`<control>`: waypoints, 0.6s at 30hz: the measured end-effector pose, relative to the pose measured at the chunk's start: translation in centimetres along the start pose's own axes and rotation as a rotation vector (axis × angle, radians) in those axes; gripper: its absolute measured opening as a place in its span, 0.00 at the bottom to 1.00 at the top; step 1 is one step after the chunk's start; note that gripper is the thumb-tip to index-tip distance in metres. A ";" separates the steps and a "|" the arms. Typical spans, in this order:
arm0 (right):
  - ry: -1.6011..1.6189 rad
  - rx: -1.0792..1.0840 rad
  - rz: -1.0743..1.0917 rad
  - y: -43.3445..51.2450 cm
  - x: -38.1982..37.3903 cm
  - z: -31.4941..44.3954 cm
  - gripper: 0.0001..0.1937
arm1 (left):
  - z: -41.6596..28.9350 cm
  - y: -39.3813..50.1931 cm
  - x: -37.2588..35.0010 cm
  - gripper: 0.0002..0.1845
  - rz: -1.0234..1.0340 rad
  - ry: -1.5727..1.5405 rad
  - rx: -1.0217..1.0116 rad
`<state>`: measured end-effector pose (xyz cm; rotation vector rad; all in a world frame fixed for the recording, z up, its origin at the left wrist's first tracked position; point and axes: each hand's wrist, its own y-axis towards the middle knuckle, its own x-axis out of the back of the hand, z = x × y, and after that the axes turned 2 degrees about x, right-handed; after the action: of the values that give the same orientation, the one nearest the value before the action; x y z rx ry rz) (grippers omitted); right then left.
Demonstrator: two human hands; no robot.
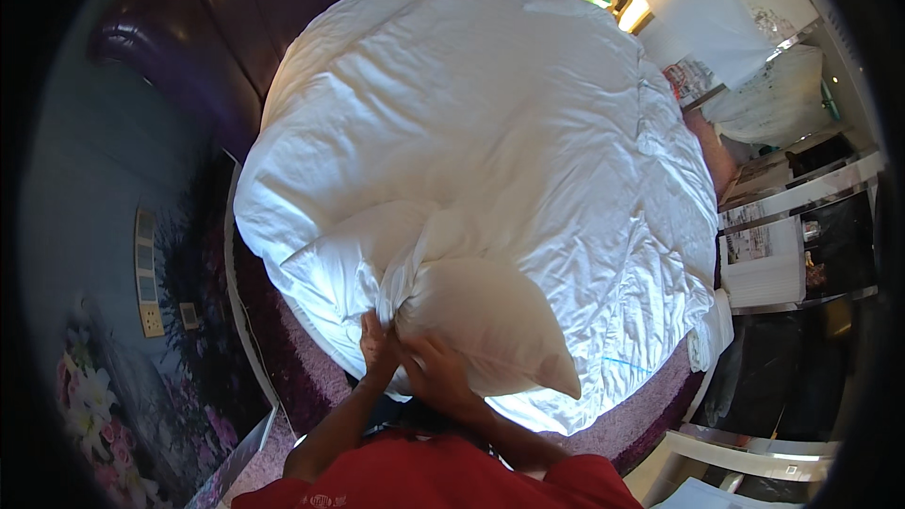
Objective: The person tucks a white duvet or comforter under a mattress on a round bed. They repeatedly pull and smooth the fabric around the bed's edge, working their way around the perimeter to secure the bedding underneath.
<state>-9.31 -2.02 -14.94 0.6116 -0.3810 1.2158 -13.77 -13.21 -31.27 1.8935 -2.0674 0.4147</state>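
Observation:
A plump off-white pillow lies at the near edge of a round bed, its pointed corner toward the lower right. White cloth, perhaps a pillowcase, is bunched and twisted along the pillow's left side. My left hand grips the lower end of that cloth. Close beside it, my right hand lies against the pillow's near left edge, fingers pointing toward the left hand. Its fingertips are partly hidden, so its grip is unclear. Beneath and beyond spreads a wrinkled white duvet or sheet.
A dark purple padded headboard curves behind the bed at upper left. Shelving with glossy panels stands along the right. Folded white cloth hangs at the bed's right edge. Purple carpet surrounds the bed. Wall sockets are at left.

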 end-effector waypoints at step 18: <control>0.445 -0.535 -0.371 -13.7 8.5 -7.6 0.52 | 0.1 -0.7 2.3 0.17 0.032 -0.009 -0.025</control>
<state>6.03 6.12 -19.09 -0.0582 -0.1884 0.8099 -13.29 -15.40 -30.39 1.8539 -2.1012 0.3857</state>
